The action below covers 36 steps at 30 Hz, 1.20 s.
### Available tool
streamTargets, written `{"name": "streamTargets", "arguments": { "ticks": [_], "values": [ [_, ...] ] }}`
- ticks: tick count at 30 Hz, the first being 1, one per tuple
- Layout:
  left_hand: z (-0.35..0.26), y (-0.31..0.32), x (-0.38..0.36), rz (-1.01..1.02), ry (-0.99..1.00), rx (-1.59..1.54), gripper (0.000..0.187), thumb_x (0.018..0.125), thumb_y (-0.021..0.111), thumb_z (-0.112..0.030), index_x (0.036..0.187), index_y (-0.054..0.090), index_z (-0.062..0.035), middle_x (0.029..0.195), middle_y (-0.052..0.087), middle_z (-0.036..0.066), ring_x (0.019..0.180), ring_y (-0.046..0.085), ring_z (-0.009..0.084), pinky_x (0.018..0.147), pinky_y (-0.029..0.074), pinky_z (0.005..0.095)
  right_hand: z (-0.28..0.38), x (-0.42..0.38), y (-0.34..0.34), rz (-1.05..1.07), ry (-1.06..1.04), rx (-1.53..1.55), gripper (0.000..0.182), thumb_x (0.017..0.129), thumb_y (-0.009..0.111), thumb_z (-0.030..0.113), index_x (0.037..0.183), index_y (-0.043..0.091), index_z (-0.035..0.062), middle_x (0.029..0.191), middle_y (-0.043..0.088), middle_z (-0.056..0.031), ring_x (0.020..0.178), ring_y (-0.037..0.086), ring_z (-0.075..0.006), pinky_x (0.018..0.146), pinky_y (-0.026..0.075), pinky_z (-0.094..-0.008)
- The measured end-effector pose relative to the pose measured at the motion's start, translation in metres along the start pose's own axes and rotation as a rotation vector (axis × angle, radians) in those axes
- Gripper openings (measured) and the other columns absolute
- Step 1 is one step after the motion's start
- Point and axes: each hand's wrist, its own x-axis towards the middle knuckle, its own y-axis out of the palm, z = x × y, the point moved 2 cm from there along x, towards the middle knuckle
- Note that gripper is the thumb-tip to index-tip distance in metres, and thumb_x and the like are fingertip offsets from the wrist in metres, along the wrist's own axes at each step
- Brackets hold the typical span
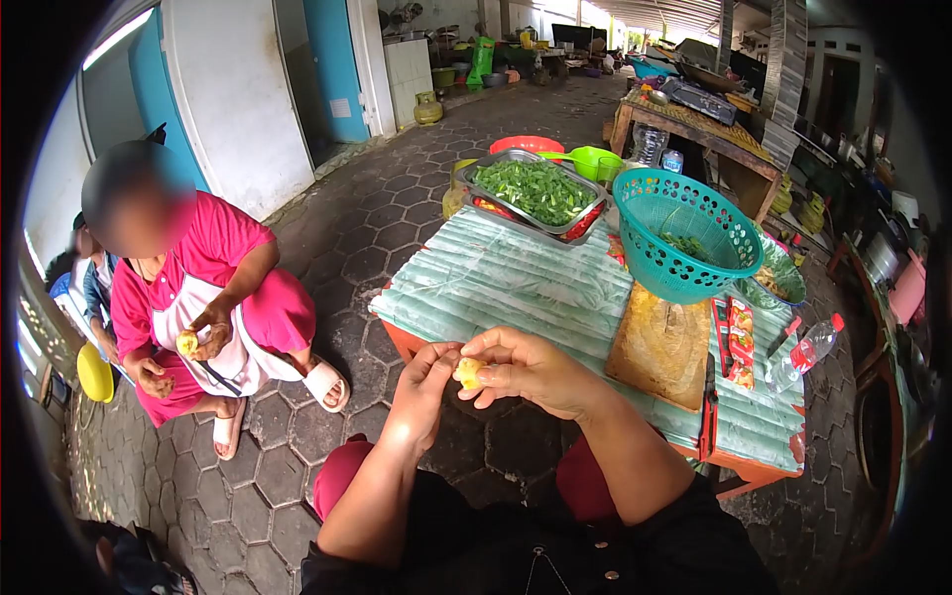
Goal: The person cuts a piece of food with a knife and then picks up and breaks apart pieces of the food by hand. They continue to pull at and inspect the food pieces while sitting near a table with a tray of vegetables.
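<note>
One yellow piece (469, 374) sits in my right grip (531, 372), near the desk (476, 278); my left grip (421, 392) pinches narrow beside it, contents unclear — best to press lightly, lest it crush.

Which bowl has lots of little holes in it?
The big teal basket, at the far end of the wooden board. Its sides are full of holes, while the light green bowl and red bowl show none.

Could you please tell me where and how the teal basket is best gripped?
Best take the teal basket by opposite sides of its rim, probably from above: that rim is round and exposed, and lifting level should keep the greens inside.
</note>
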Motion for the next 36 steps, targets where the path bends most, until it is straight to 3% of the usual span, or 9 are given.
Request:
{"name": "streamTargets", "arguments": {
  "ticks": [9,14,17,27,36],
  "values": [
    [0.000,0.002,0.000,-0.006,0.019,0.030,0.026,0.095,0.050,-0.016,0.110,0.056,0.0037,0.102,0.059,0.007,0.101,0.051,0.0136,0.092,0.038,0.0281,-0.001,0.001,0.000,-0.039,0.028,0.007,0.026,0.092,0.058,0.014,0.113,0.051,0.0010,0.108,0.058,-0.0119,0.097,0.063,-0.0207,0.076,0.055,-0.0311],
    [0.000,0.001,0.000,-0.019,0.020,0.031,0.026,0.095,0.049,-0.016,0.110,0.055,0.0040,0.102,0.059,0.007,0.102,0.051,0.0139,0.093,0.038,0.0279,-0.004,0.002,-0.003,-0.089,-0.014,-0.002,0.028,0.092,0.056,0.009,0.118,0.049,-0.0009,0.111,0.058,-0.0130,0.104,0.060,-0.0200,0.084,0.052,-0.0325],
    [0.003,-0.002,0.002,-0.010,0.035,0.020,0.026,0.096,0.049,-0.016,0.110,0.055,0.0042,0.104,0.059,0.008,0.102,0.052,0.0141,0.093,0.038,0.0278,-0.002,0.001,0.000,-0.067,-0.060,0.049,0.032,0.091,0.058,0.010,0.118,0.049,-0.0025,0.110,0.058,-0.0125,0.100,0.060,-0.0170,0.085,0.051,-0.0300],
    [0.004,-0.001,0.001,0.011,0.034,0.002,0.029,0.096,0.050,-0.018,0.113,0.054,0.0051,0.108,0.058,0.009,0.106,0.051,0.0154,0.095,0.037,0.0284,0.003,-0.002,0.001,-0.055,-0.003,0.120,0.035,0.091,0.059,0.010,0.121,0.047,-0.0016,0.114,0.057,-0.0137,0.103,0.059,-0.0192,0.084,0.052,-0.0307],
    [0.004,0.000,0.001,-0.013,0.021,0.043,0.028,0.096,0.049,-0.016,0.113,0.054,0.0055,0.108,0.059,0.009,0.106,0.052,0.0150,0.096,0.038,0.0282,0.001,0.000,-0.007,-0.089,-0.002,0.240,0.032,0.092,0.058,0.013,0.118,0.047,-0.0024,0.105,0.061,-0.0152,0.095,0.064,-0.0220,0.078,0.054,-0.0303]
  ]
}}
